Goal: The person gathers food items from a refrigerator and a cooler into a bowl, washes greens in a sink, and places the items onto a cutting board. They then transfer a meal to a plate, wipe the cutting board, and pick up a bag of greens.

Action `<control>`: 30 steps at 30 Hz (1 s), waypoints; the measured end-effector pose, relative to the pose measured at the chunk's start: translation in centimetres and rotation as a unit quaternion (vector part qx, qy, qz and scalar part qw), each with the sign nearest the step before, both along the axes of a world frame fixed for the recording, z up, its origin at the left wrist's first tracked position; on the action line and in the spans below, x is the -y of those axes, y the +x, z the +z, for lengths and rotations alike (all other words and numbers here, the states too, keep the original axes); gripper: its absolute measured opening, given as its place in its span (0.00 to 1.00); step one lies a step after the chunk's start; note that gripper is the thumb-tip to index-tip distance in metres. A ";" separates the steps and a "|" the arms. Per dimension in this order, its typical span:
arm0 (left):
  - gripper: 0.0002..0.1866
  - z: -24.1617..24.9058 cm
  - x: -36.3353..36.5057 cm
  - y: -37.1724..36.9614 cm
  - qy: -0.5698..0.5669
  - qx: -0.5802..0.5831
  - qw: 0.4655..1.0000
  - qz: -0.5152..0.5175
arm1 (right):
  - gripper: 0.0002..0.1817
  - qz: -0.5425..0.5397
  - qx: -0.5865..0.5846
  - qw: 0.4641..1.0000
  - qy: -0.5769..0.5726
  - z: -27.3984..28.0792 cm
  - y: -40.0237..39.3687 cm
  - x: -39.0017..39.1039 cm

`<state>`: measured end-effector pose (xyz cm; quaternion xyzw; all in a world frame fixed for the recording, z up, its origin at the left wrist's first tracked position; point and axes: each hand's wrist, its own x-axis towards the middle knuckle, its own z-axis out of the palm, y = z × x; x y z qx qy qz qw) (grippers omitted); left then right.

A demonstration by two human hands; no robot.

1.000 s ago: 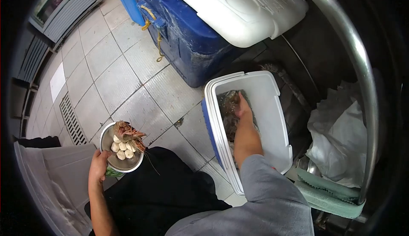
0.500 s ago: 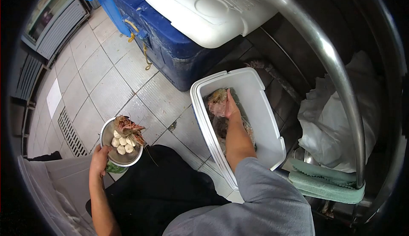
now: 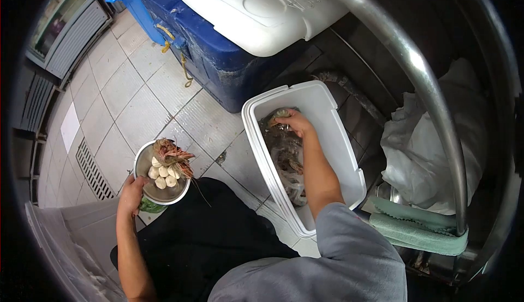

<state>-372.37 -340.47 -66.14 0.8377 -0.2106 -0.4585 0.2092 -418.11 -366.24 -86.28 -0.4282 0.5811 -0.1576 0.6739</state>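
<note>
My left hand (image 3: 132, 192) grips the rim of a round metal bowl (image 3: 176, 197). Inside lie several white round pieces (image 3: 160, 174), perhaps garlic or mushrooms, and reddish prawns (image 3: 172, 153) whose heads and legs poke over the far rim. A long feeler hangs over the side. My right hand (image 3: 295, 122) reaches into a white cooler box (image 3: 334, 154), its fingers closed on a brownish prawn (image 3: 279, 116) near the far left wall. Under it, clear plastic bags (image 3: 289, 160) with more prawns line the left side; my forearm hides part of them.
A white lid (image 3: 262, 7) rests on a large blue cooler (image 3: 218, 64) with yellow rope. A curved steel rail (image 3: 415, 56) arches at right, a green towel (image 3: 415, 228) hanging on it. There is a white plastic bag (image 3: 426, 154) behind. A floor drain (image 3: 94, 171) lies at left.
My right hand has turned over, palm now downward, and lowered the prawn toward the bags. The bowl in my left hand has shifted slightly right.
</note>
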 end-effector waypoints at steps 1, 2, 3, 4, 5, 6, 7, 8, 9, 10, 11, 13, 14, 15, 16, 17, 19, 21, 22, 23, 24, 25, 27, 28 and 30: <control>0.21 0.3 0.1 -0.1 0.007 0.006 1.000 -0.008 | 0.22 0.000 -0.002 1.000 -0.001 0.4 -0.6 0.3; 0.21 -0.4 0.0 0.3 0.008 0.004 1.000 -0.008 | 0.19 0.042 -0.004 0.998 -0.046 0.7 -1.3 0.4; 0.21 -1.6 -0.2 1.0 -0.023 -0.007 1.000 -0.002 | 0.16 0.083 -0.007 0.993 -0.089 0.8 -2.0 0.4; 0.22 -2.6 -0.6 1.4 -0.050 -0.020 0.999 0.003 | 0.16 0.080 -0.011 0.993 -0.084 1.2 -2.6 0.1; 0.21 -3.1 -0.7 1.5 -0.075 -0.013 0.997 -0.006 | 0.14 0.092 -0.041 0.988 -0.119 1.9 -3.2 -0.4; 0.21 -3.3 -0.6 1.3 -0.068 -0.019 0.997 -0.012 | 0.12 0.104 -0.072 0.980 -0.152 3.2 -3.6 -1.1; 0.22 -3.4 -0.5 1.2 -0.084 -0.030 0.996 -0.002 | 0.13 0.082 -0.072 0.985 -0.135 4.5 -4.0 -2.1; 0.22 -3.5 -0.3 1.2 -0.101 -0.040 0.994 0.008 | 0.13 0.078 -0.078 0.986 -0.128 5.0 -4.6 -3.0; 0.22 -3.4 0.0 1.6 -0.074 -0.028 0.997 -0.016 | 0.14 0.042 -0.031 0.991 -0.122 5.3 -5.3 -3.8; 0.22 -3.5 0.1 1.3 -0.068 -0.034 0.997 -0.020 | 0.16 0.003 0.016 0.993 -0.117 5.7 -6.1 -4.9; 0.23 -3.1 0.5 0.8 -0.081 -0.037 0.996 -0.029 | 0.18 -0.018 0.019 0.995 -0.097 7.3 -6.2 -6.3; 0.23 -1.1 1.5 -0.6 -0.070 -0.024 0.996 -0.046 | 0.16 -0.067 0.041 0.995 -0.058 7.9 -6.7 -9.3; 0.23 -0.6 1.9 -1.2 -0.071 -0.025 0.996 -0.049 | 0.15 -0.113 0.065 0.991 -0.021 8.3 -6.8 -10.8; 0.23 -0.2 2.2 -1.6 -0.068 -0.016 0.996 -0.058 | 0.11 -0.104 0.048 0.992 -0.045 7.1 -7.2 -12.0; 0.23 0.2 2.4 -1.6 -0.064 -0.008 0.996 -0.067 | 0.11 -0.106 0.048 0.992 -0.045 4.2 -8.1 -13.2; 0.23 -0.8 2.5 -1.1 -0.080 -0.024 0.995 -0.061 | 0.11 -0.054 -0.025 0.986 -0.155 0.9 -9.0 -14.5; 0.23 0.4 3.2 -1.4 -0.062 -0.022 0.994 -0.089 | 0.17 0.109 -0.241 0.930 -0.254 2.8 -7.9 -16.7; 0.26 -0.3 3.8 -0.9 -0.060 -0.030 0.991 -0.119 | 0.17 0.158 -0.295 0.910 -0.244 4.1 -6.4 -17.6; 0.26 -1.7 3.8 -0.7 -0.063 -0.029 0.990 -0.120 | 0.17 0.210 -0.347 0.884 -0.233 4.8 -5.8 -17.9; 0.27 -1.9 4.1 -1.2 -0.096 -0.044 0.989 -0.104 | 0.17 0.209 -0.346 0.883 -0.236 5.6 -5.2 -18.0; 0.28 -1.7 4.4 -1.1 -0.131 -0.058 0.986 -0.086 | 0.22 0.237 -0.355 0.872 -0.240 6.3 -4.6 -18.0; 0.30 -1.1 4.4 -0.5 -0.083 -0.065 0.985 -0.134 | 0.27 0.267 -0.363 0.859 -0.244 6.9 -3.8 -17.8; 0.29 -1.4 4.3 -0.6 -0.124 -0.086 0.980 -0.128 | 0.33 0.315 -0.391 0.842 -0.198 7.6 -2.4 -17.2; 0.27 -0.4 4.4 -1.1 -0.115 -0.108 0.980 -0.121 | 0.40 0.363 -0.418 0.820 -0.148 7.3 -1.4 -16.6; 0.25 -1.1 4.2 -0.9 -0.162 -0.125 0.967 -0.152 | 0.42 0.365 -0.443 0.808 -0.138 3.6 -0.4 -15.2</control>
